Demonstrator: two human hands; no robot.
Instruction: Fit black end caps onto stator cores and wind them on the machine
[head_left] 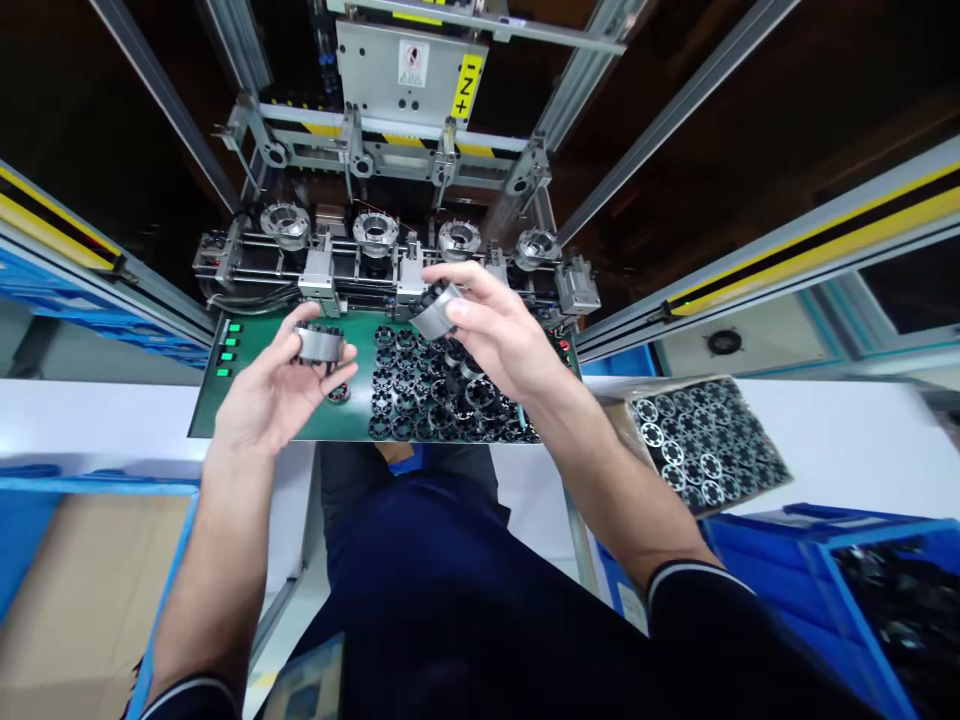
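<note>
Your left hand (pixel 262 400) grips a gray ring (pixel 320 345) between thumb and fingers, above the green board (pixel 358 410). Your right hand (pixel 495 325) pinches a second ring (pixel 436 314) (this one tilted), apart from the first and in front of the round holders (pixel 376 232). Dark rings (pixel 405 385) crowd the board below, and a box (pixel 619 420) of rings sits to your right.

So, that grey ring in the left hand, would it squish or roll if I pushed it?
The grey ring in the left hand is probably stiff: its metallic-looking band shows no dent in the grip. It might roll if stood on edge, because that band is round. Its smooth, shiny side could feel slippery.
</note>
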